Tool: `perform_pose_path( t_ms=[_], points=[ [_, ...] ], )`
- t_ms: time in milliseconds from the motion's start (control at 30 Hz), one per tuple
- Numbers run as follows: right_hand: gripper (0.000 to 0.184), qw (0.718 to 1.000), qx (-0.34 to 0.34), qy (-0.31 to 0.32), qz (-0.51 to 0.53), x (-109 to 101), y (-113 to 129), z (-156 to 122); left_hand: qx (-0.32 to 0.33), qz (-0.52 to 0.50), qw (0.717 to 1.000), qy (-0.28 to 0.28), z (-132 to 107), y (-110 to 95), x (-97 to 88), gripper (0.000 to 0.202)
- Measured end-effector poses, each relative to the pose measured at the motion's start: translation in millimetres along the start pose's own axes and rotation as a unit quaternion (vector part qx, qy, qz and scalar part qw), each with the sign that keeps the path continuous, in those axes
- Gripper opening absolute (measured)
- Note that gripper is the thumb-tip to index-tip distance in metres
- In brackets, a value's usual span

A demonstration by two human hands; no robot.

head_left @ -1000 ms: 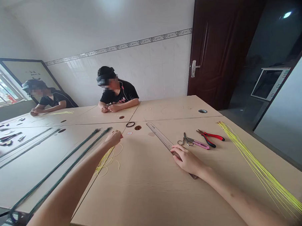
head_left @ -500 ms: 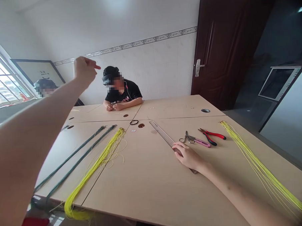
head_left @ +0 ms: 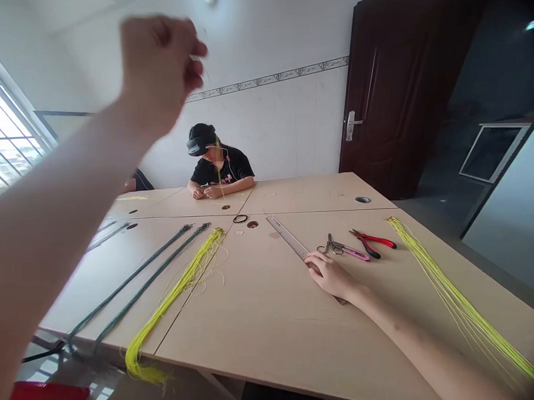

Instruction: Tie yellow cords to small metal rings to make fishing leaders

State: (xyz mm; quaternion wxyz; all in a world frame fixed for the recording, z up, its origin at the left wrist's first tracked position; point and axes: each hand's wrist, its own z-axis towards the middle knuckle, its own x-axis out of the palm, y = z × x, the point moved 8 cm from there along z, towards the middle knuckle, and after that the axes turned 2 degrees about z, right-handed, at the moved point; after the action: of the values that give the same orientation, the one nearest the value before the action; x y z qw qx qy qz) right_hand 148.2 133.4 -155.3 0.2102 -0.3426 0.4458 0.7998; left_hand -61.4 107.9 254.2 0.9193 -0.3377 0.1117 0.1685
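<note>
Raised high on the left, my left hand (head_left: 159, 69) is closed in a pinch. A thin strand shows at its fingertips, and a blurred yellow cord (head_left: 219, 169) hangs below, in front of the person opposite. My right hand (head_left: 330, 274) is on the table with its fingers round the lower part of a clear ruler (head_left: 290, 240), which lies slantwise. Just right of the ruler are small scissors (head_left: 330, 245), a pink-handled cutter (head_left: 355, 252) and red-and-black pliers (head_left: 371, 241).
Yellow cords (head_left: 189, 286) and two dark green bundles (head_left: 150, 273) lie on the left, their ends over the front edge. More yellow cords (head_left: 448, 286) lie at right. A black ring (head_left: 240, 219) and a tape roll (head_left: 362, 199) are farther back. A person (head_left: 223, 160) sits opposite.
My left hand has risen and come nearer the camera, and a yellow cord now shows hanging below it. My right hand stays on the ruler. The view has shifted slightly.
</note>
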Motion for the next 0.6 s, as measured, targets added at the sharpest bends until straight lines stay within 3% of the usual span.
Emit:
perform_pose_path(
  t_ms=[67, 200, 300, 433, 600],
  points=[
    [0.020, 1.000, -0.005, -0.006, 0.004, -1, 2, 0, -0.003, -0.065, 0.998, 0.014, -40, 24, 38.4, 0.014],
    [0.020, 1.000, -0.019, -0.021, 0.011, -3, 6, 0, -0.077, -0.155, 0.978, 0.114, -117, 77, 125.6, 0.020],
    [0.020, 0.999, -0.024, -0.038, 0.015, -6, 8, 1, -0.113, -0.212, 0.959, 0.149, -149, 98, 165.8, 0.023],
    [0.023, 0.996, -0.023, -0.083, 0.032, -22, 14, 1, -0.139, -0.250, 0.944, 0.165, -156, 109, 184.5, 0.024],
    [0.027, 0.986, -0.019, -0.145, 0.083, -72, 41, 2, -0.138, -0.224, 0.950, 0.169, -154, 102, 177.1, 0.018]
  ],
)
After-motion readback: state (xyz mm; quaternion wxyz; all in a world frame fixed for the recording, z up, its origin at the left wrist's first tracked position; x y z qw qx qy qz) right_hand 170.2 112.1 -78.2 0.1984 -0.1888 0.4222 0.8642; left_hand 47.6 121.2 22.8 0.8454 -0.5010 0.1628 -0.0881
